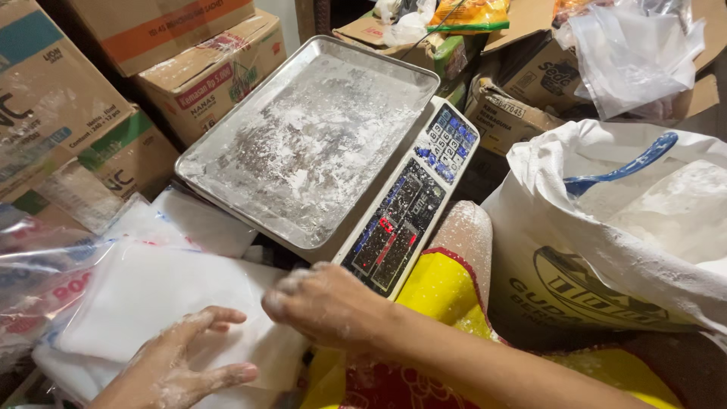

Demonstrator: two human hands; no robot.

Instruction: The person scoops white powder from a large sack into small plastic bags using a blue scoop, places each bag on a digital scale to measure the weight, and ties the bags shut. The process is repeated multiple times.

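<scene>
Picking a bag: left hand [185, 363] spread flat on bag stack [151, 303], right hand [326, 303] pinching top bag's edge; next, peel one free.

The right hand [327, 303] was curled knuckles-up, so its fingertips and whatever they touched on the stack of clear plastic bags [151, 291] could not be seen; the left hand [178, 371] was cut off at the wrist by the bottom edge. The blue scoop [622, 168] showed only its handle, the bowl buried in the white sack [575, 250]; the scale's [401, 216] red display digits were too small to tell.
</scene>
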